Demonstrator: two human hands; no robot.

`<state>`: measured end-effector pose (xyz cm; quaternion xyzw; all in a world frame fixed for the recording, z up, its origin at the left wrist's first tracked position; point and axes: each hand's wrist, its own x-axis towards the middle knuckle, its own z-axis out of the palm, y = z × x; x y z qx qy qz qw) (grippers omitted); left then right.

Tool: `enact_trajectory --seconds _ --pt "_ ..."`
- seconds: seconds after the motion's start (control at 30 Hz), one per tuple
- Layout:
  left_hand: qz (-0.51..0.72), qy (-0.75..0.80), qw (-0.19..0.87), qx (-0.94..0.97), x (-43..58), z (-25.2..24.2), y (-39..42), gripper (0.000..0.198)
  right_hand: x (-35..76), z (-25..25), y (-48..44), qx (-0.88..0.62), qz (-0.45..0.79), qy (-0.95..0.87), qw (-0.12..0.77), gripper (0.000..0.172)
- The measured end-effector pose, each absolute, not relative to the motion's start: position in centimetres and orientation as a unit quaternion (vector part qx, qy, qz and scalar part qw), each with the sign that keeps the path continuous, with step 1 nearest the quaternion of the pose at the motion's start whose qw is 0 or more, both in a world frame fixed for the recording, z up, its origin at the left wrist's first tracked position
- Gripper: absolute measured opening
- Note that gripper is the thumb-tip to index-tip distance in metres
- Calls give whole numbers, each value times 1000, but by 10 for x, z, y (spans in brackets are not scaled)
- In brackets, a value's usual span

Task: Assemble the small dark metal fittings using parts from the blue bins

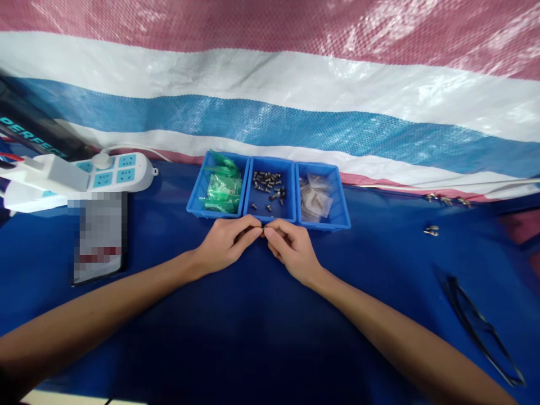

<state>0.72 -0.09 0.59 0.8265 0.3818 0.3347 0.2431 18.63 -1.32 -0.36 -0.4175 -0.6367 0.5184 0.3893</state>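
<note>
Small metal piece [262, 231], too tiny to identify, is pinched between the fingertips of the left hand [223, 243] and right hand [293, 250], fingers pressed together. It is just in front of the middle blue plastic tray [270, 218], which holds dark screws. Readable writing: "PERFEC" on a black object [29, 132], far left. Blue-covered tabletop [253, 326]; red, white and blue striped woven tarp [295, 112] behind. Open surface lies toward the near edge; black eyeglasses [481, 326] sit well to the right.

A tiny piece [262, 229], too small and too hidden to identify, is pinched between the meeting fingertips of the left hand [225, 244] and right hand [291, 250]. It sits low over the blue surface [253, 337], midway between its side edges and nearer the far edge.
</note>
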Motion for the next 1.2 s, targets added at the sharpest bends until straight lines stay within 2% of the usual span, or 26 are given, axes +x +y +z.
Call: enact_trajectory --seconds 0.6,0.93,1.2 --pt "335 400 249 816 6 4 -2 14 187 -7 -13 -421 499 -660 372 24" --pt "397 381 151 821 8 0 -3 11 187 -9 -12 -421 486 -666 378 21" --pt "437 324 143 827 7 0 -2 14 186 -7 -12 -421 490 -665 375 28"
